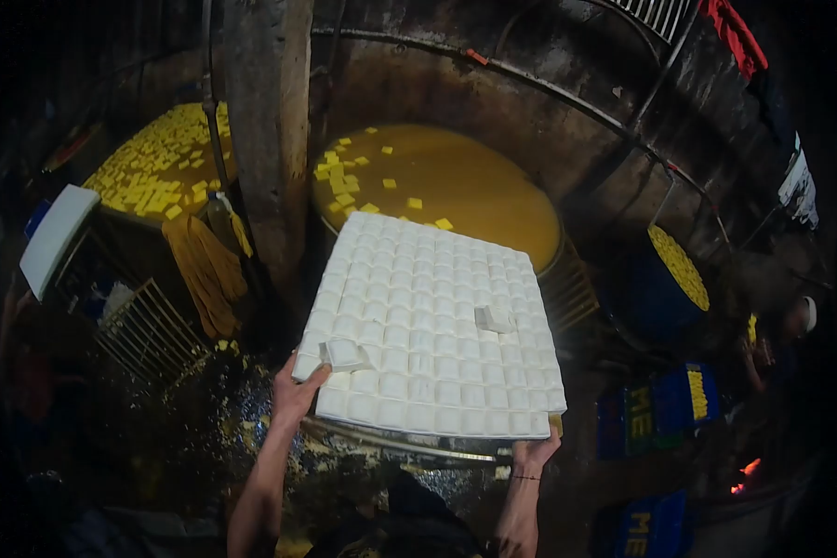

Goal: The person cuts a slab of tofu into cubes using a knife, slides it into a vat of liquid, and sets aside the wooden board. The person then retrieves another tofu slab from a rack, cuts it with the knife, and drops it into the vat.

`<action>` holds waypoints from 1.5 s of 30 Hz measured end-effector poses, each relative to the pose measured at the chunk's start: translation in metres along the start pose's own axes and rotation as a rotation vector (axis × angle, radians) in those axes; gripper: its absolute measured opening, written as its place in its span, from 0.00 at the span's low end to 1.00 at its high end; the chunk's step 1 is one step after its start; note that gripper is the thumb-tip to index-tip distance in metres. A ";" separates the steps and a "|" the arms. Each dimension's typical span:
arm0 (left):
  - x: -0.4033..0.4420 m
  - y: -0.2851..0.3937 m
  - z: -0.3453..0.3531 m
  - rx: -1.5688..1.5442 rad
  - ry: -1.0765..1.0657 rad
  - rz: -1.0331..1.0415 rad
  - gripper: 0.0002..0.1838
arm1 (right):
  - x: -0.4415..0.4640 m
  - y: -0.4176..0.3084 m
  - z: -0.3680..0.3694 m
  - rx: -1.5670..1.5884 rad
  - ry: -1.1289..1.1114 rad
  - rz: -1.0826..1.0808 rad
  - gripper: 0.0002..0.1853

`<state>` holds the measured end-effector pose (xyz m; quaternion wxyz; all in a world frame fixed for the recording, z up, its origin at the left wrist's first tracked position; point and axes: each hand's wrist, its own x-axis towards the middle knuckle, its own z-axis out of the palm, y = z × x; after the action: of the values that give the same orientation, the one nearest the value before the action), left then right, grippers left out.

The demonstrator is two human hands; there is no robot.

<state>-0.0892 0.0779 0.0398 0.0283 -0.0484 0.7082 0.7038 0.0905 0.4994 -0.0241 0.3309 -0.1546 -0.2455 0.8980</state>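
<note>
A wide slab of white tofu blocks point(428, 325), scored into a grid of small squares, is held up in front of me on a board that mostly hides beneath it. One loose piece of tofu point(344, 354) lies tilted near the left edge, and another raised piece point(495, 319) is right of the middle. My left hand point(298, 389) grips the near left side, thumb on top. At the near right corner, my right hand point(537, 451) is closed around the edge from below, its fingers partly hidden.
Behind the tofu stands a large vat of yellow liquid point(456, 177) with several yellow pieces floating. Another vat point(163, 167), full of yellow pieces, is at left beyond a post point(268, 121). Blue crates point(656, 409) and a yellow-filled barrel point(676, 270) stand right. A person point(763, 358) is there.
</note>
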 end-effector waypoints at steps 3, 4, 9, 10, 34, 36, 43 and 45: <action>0.036 0.010 0.032 0.065 0.021 -0.015 0.29 | 0.055 0.010 0.016 0.052 0.002 -0.011 0.27; 0.051 0.012 0.044 0.057 0.041 0.004 0.28 | 0.072 0.010 0.024 0.053 0.004 -0.001 0.27; 0.120 0.017 0.101 0.003 0.025 0.018 0.25 | 0.174 0.014 0.028 0.050 0.024 -0.009 0.23; 0.129 0.018 0.109 -0.037 0.014 0.038 0.24 | 0.184 0.016 0.030 0.058 0.034 -0.003 0.23; 0.108 -0.052 0.029 1.090 0.009 0.027 0.37 | 0.388 -0.010 0.204 -0.236 -0.113 -0.147 0.22; 0.110 -0.070 0.017 1.109 0.024 -0.002 0.28 | 0.400 -0.007 0.241 -0.320 -0.001 -0.164 0.18; 0.115 -0.077 0.013 1.132 -0.028 -0.088 0.22 | 0.506 0.050 0.326 -0.684 0.140 -0.424 0.06; 0.112 -0.068 0.018 1.156 -0.019 -0.097 0.23 | 0.514 0.072 0.357 -0.800 0.196 -0.440 0.13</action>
<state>-0.1933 0.0923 -0.0404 0.0889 -0.0513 0.9742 0.2009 -0.4810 0.6748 0.1747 0.4496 -0.2983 -0.5670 0.6224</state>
